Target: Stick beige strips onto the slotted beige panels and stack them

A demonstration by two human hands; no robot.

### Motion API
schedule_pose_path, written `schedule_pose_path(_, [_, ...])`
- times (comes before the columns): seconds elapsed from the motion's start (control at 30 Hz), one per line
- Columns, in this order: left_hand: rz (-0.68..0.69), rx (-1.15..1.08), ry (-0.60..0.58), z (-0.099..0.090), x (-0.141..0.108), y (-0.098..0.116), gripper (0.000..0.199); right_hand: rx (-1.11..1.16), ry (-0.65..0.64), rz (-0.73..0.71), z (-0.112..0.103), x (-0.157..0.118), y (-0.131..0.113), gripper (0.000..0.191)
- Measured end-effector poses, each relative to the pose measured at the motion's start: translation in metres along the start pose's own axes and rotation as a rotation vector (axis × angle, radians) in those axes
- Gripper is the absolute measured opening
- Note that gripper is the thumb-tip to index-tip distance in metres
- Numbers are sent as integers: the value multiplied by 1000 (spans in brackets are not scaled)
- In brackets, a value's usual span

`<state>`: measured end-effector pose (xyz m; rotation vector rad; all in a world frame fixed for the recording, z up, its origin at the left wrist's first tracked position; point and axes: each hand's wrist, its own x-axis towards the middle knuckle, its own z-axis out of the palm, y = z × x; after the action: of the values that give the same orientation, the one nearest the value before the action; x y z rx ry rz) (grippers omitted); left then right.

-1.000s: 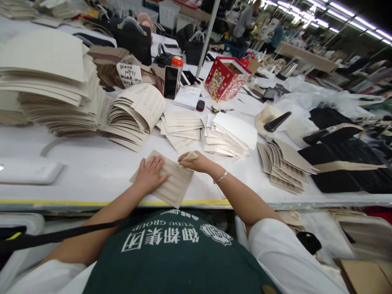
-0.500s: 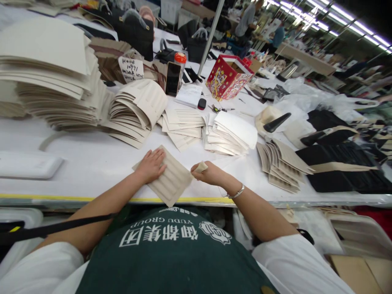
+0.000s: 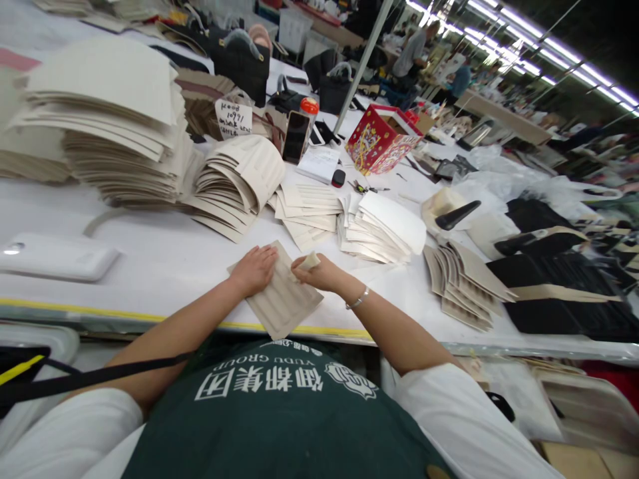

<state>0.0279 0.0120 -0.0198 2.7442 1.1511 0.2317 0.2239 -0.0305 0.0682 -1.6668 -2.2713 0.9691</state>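
A beige panel with raised ridges (image 3: 287, 303) lies at an angle on the white table, close to its front edge. Flat on the panel's upper left part rests my left hand (image 3: 255, 269), fingers stretched out. Over the panel's upper right part is my right hand (image 3: 318, 271), its fingers closed round a small cream-coloured piece (image 3: 310, 261) whose tip sticks out above them. Whether that piece is cloth or something else cannot be told.
Behind my hands stand a curved stack of beige panels (image 3: 239, 176), fanned panels (image 3: 309, 206) and white sheets (image 3: 384, 223). A taller stack (image 3: 114, 106) and a white device (image 3: 60, 257) are at left. More panels (image 3: 462, 279) and black pieces (image 3: 564, 293) lie right.
My right hand has moved left, from the panel's right corner to over its upper part. My left hand stays on the panel. The whole view has shifted slightly.
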Motion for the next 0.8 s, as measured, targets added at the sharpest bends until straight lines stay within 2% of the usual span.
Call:
schedule_pose_path(0.07, [7,6,-13,-1,0,0,45,35,-44,59,1,-22,7,15])
schedule_pose_path(0.13, [20,7,-22,-1,0,-1,44,86,43,91,4,-26,13,17])
schedule_pose_path(0.23, [28,-6,-24,0,1,-2,44,100,236,59,11,3,16,20])
schedule_pose_path(0.3, [25,-16,-26,0,1,-2,45,24,258,18,11,26,11,18])
schedule_pose_path(0.4, [11,-19,-25,-1,0,-1,45,-84,150,0,1,31,2,18])
schedule_pose_path(0.53, [-7,-17,-41,-3,0,0,44,-55,-101,81,-13,-17,3,16])
schedule_pose_path(0.6, [1,-18,-51,-4,1,0,45,8,-147,121,-11,-34,5,16])
schedule_pose_path(0.67, [6,-18,-50,-4,1,0,45,8,-85,111,-4,-30,3,17])
schedule_pose_path(0.8, [1,-29,-34,-6,0,0,44,-211,156,9,16,22,-12,19])
